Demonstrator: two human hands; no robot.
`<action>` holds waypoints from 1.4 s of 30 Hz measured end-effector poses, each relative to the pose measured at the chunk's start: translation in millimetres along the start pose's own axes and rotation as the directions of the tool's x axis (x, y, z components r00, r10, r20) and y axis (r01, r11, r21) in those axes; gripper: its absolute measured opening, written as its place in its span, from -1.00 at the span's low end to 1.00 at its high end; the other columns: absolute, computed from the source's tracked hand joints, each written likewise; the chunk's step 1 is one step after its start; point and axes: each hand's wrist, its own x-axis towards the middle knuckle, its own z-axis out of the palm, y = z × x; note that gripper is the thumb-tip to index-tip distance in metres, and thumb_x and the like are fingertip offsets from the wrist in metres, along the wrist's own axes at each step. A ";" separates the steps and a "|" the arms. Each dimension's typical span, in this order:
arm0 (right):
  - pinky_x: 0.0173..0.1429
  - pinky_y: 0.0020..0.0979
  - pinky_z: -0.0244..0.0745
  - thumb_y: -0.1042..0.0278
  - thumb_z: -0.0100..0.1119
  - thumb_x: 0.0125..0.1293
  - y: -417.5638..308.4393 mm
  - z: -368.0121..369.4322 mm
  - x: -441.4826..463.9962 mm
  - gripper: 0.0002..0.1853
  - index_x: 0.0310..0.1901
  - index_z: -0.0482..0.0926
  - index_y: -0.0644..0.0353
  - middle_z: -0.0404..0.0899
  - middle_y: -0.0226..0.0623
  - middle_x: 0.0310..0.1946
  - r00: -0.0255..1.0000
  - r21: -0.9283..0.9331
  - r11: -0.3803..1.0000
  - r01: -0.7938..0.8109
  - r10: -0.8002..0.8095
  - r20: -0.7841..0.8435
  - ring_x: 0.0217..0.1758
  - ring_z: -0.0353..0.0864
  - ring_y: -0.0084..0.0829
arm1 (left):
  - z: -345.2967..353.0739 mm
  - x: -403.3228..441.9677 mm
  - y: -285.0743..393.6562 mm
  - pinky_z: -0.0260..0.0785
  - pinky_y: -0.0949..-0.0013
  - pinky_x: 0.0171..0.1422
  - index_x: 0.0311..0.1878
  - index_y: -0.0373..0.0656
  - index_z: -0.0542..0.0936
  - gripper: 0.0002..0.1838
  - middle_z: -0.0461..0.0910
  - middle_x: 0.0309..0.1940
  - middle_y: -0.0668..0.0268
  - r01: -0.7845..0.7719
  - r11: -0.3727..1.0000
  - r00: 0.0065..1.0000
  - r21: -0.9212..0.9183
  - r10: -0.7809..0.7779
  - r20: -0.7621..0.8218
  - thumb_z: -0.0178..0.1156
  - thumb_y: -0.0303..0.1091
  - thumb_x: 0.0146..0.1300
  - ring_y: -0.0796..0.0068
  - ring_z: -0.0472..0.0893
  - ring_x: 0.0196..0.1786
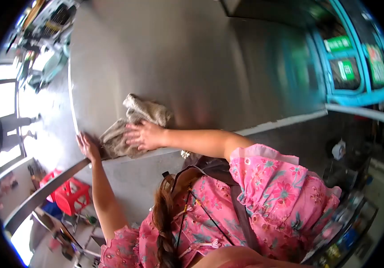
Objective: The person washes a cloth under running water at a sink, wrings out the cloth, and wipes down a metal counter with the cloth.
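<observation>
Under my right hand (146,136) lies a crumpled grey-brown cloth (149,111), pressed against the metal tabletop (156,49). The fingers of that hand are spread flat over the cloth. My left hand (88,146) rests at the table's left front corner, fingers stretched out over the edge, just beside the cloth's left end. It holds nothing that I can see. The underside of the cloth and part of its left end by the corner are hidden or blurred.
A turquoise crate or frame (357,96) with green-labelled packs stands at the right end. Red plastic stools (71,196) are on the floor at lower left. A metal rail (44,192) runs off the near left corner. A loaded rack (344,232) sits at lower right.
</observation>
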 end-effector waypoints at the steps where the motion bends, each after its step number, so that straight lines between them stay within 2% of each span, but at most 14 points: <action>1: 0.32 -0.12 -0.03 -0.07 -0.07 0.17 23.5 -9.6 -3.7 -0.50 0.17 0.29 -0.21 0.06 -0.59 0.30 0.995 0.031 0.996 -0.088 0.089 -0.054 0.42 -0.21 -0.40 | -3.1 0.9 5.7 -0.04 0.20 0.33 0.17 -0.18 0.31 -0.54 0.17 0.22 0.03 -0.021 1.000 0.999 -0.013 0.021 0.028 -0.34 -0.14 0.35 0.12 0.11 0.30; 4: 0.36 -0.18 -0.04 0.00 -0.06 0.19 118.7 -34.7 -55.2 -0.55 0.12 0.36 -0.09 0.22 -0.43 0.22 0.877 -0.269 0.864 -0.425 0.319 -0.360 0.34 0.04 -0.41 | -12.5 -12.5 9.0 -0.05 0.13 0.32 0.19 -0.17 0.29 -0.56 0.09 0.27 0.05 -0.104 0.983 0.992 -0.151 0.113 0.053 -0.28 -0.16 0.35 0.07 0.11 0.29; 6: 0.29 -0.22 0.08 0.16 -0.02 0.19 174.7 -90.9 -130.9 -0.58 0.08 0.38 0.08 0.31 -0.26 0.14 0.653 0.092 0.799 -0.595 0.547 -0.524 0.23 0.23 -0.29 | -27.9 -35.6 21.9 -0.04 0.19 0.33 0.18 -0.22 0.28 -0.60 0.12 0.25 0.06 -0.137 0.955 0.988 -0.264 0.152 0.037 -0.20 -0.28 0.33 0.11 0.12 0.29; 10: 0.27 -0.19 0.10 0.09 -0.14 0.24 284.7 -99.9 -376.4 -0.55 0.09 0.36 0.16 0.30 -0.14 0.14 0.497 -0.513 0.141 -0.847 0.554 -0.668 0.23 0.22 -0.15 | -62.3 -129.7 36.7 -0.06 0.21 0.34 0.17 -0.24 0.29 -0.61 0.14 0.24 0.07 -0.033 0.951 0.988 -0.309 0.077 0.131 -0.20 -0.29 0.32 0.12 0.12 0.30; 12: 0.37 -0.14 -0.19 -0.03 -0.36 0.29 297.8 -111.1 -449.9 -0.44 0.23 0.17 0.12 0.00 -0.20 0.31 -0.008 -0.207 -0.129 -0.970 0.866 -0.499 0.38 -0.10 -0.23 | -63.9 -196.4 22.8 -0.07 0.20 0.35 0.16 -0.24 0.29 -0.61 0.14 0.24 0.07 0.016 0.966 0.985 -0.258 0.029 0.169 -0.21 -0.28 0.33 0.13 0.11 0.30; 14: 0.37 -0.11 -0.29 -0.01 -0.42 0.28 363.1 -86.9 -507.6 -0.44 0.25 0.11 0.09 -0.11 -0.30 0.34 -0.086 -0.235 -0.241 -0.942 0.848 -0.523 0.40 -0.20 -0.27 | -75.4 -254.3 31.2 -0.07 0.20 0.35 0.15 -0.25 0.30 -0.60 0.14 0.24 0.07 0.163 0.962 0.964 -0.219 -0.108 0.242 -0.23 -0.26 0.34 0.13 0.11 0.31; 17: 0.36 -0.12 -0.22 0.05 -0.37 0.26 320.3 -123.7 -395.6 -0.48 0.24 0.16 -0.01 -0.04 -0.35 0.31 0.062 -0.473 -0.171 -0.864 0.897 -0.438 0.36 -0.09 -0.26 | -74.7 -310.4 48.2 -0.07 0.21 0.35 0.16 -0.25 0.29 -0.59 0.14 0.25 0.08 0.260 0.938 0.946 -0.231 -0.199 0.255 -0.23 -0.23 0.34 0.14 0.10 0.31; 20: 0.27 -0.05 -0.02 0.03 -0.23 0.19 286.7 -127.5 -279.3 -0.56 0.08 0.35 -0.06 0.20 -0.27 0.19 0.283 -0.141 0.246 -0.959 0.870 -0.403 0.26 0.10 -0.22 | -62.0 -320.7 74.8 -0.06 0.23 0.35 0.17 -0.24 0.28 -0.59 0.13 0.25 0.11 0.290 0.916 0.941 -0.278 -0.220 0.256 -0.22 -0.24 0.34 0.17 0.10 0.31; 23: 0.10 0.02 0.16 0.15 -0.11 0.16 216.5 -88.7 -148.6 -0.68 -0.13 0.51 0.08 0.40 -0.19 -0.01 0.563 -0.267 0.499 -0.824 0.676 -0.475 0.12 0.27 -0.14 | -53.3 -298.9 103.7 -0.05 0.23 0.34 0.18 -0.24 0.27 -0.59 0.14 0.25 0.12 0.207 0.895 0.966 -0.395 -0.122 0.227 -0.22 -0.25 0.34 0.19 0.11 0.31; 26: 0.17 0.08 0.08 0.05 -0.11 0.12 120.8 -39.4 -51.3 -0.52 0.07 0.40 0.03 0.31 -0.24 0.12 0.847 -0.376 0.830 -0.412 0.196 -0.495 0.21 0.19 -0.15 | -63.2 -256.2 146.0 -0.05 0.21 0.34 0.17 -0.23 0.28 -0.60 0.14 0.25 0.12 0.103 0.867 0.986 -0.488 -0.023 0.167 -0.22 -0.27 0.34 0.18 0.11 0.31; 28: 0.25 0.09 -0.04 0.03 -0.10 0.10 49.2 -26.6 -11.7 -0.44 0.20 0.25 -0.15 0.20 -0.34 0.22 0.974 -0.219 0.957 -0.190 0.156 -0.166 0.28 0.12 -0.17 | -74.6 -227.7 173.0 -0.06 0.18 0.34 0.18 -0.23 0.26 -0.60 0.14 0.25 0.10 -0.002 0.874 0.985 -0.487 0.086 0.150 -0.24 -0.28 0.33 0.13 0.11 0.31; 32: 0.34 -0.03 -0.14 -0.26 -0.08 0.10 39.4 30.3 9.9 -0.42 0.17 0.29 -0.30 0.03 -0.66 0.31 0.992 -0.064 0.994 0.091 -0.085 0.098 0.41 -0.19 -0.32 | -92.1 -191.4 237.5 -0.06 0.13 0.33 0.18 -0.23 0.24 -0.59 0.15 0.24 0.07 -0.157 0.875 0.968 -0.459 0.229 0.106 -0.22 -0.29 0.32 0.08 0.09 0.32; 39: 0.32 -0.19 0.04 0.10 0.14 0.02 267.6 -65.3 -107.7 -0.61 -0.07 0.54 -0.05 0.34 -0.39 0.13 0.743 -0.038 0.956 -0.291 0.201 -0.638 0.31 0.08 -0.22 | -45.1 -152.5 354.9 -0.06 0.08 0.33 0.20 -0.17 0.23 -0.46 0.11 0.25 0.05 -0.244 0.912 0.915 -0.329 0.329 0.232 0.05 -0.51 0.10 0.03 0.06 0.33; 42: 0.30 -0.27 0.05 0.18 0.09 0.09 367.1 -132.2 -224.1 -0.57 0.04 0.43 0.06 0.31 -0.34 0.15 0.642 -0.073 0.820 -0.567 0.385 -0.663 0.27 0.17 -0.33 | -6.3 -119.9 400.3 -0.06 0.07 0.32 0.25 -0.12 0.17 -0.39 0.03 0.29 0.06 -0.376 0.906 0.848 -0.194 0.421 0.322 0.10 -0.43 0.09 0.03 0.00 0.34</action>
